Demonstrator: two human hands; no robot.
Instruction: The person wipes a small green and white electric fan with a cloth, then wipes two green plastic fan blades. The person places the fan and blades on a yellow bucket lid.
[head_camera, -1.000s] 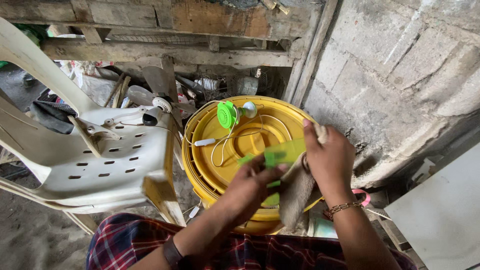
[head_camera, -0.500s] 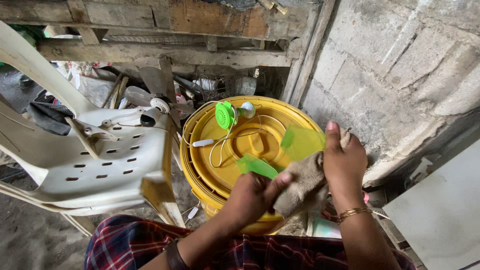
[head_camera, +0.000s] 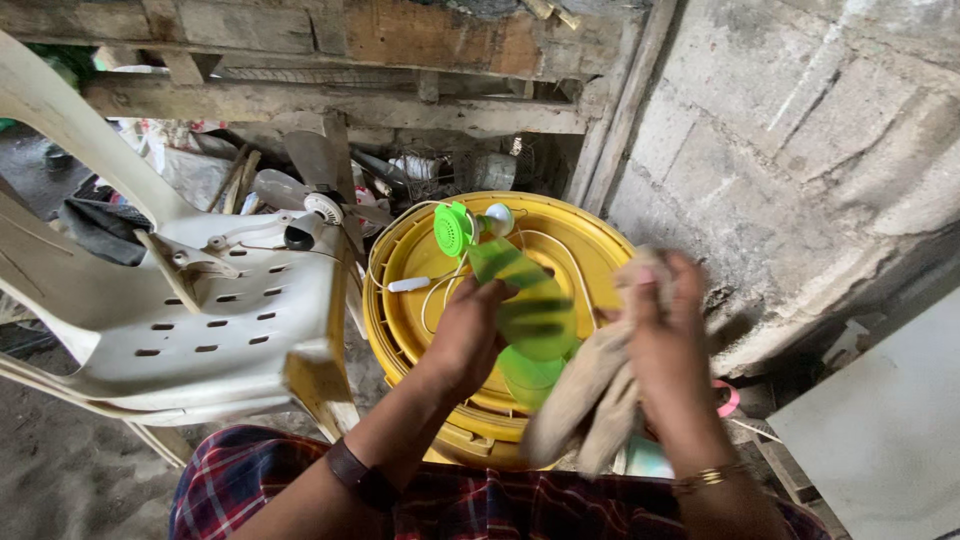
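While left hand (head_camera: 470, 335) holds it, green fan blade (head_camera: 528, 305) looks motion-blurred, translucent.

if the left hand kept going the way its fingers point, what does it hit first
The left hand already grips the green fan blade piece. Its fingers point up and right, so beyond the blade it would likely meet the yellow bucket lid, though depth is hard to judge.

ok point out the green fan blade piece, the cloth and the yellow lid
green fan blade piece (head_camera: 535, 312): head view, middle of the blurred blade by the left hand.
beige cloth (head_camera: 585, 400): head view, hanging fold below the right hand.
yellow lid (head_camera: 590, 250): head view, bare upper right rim.
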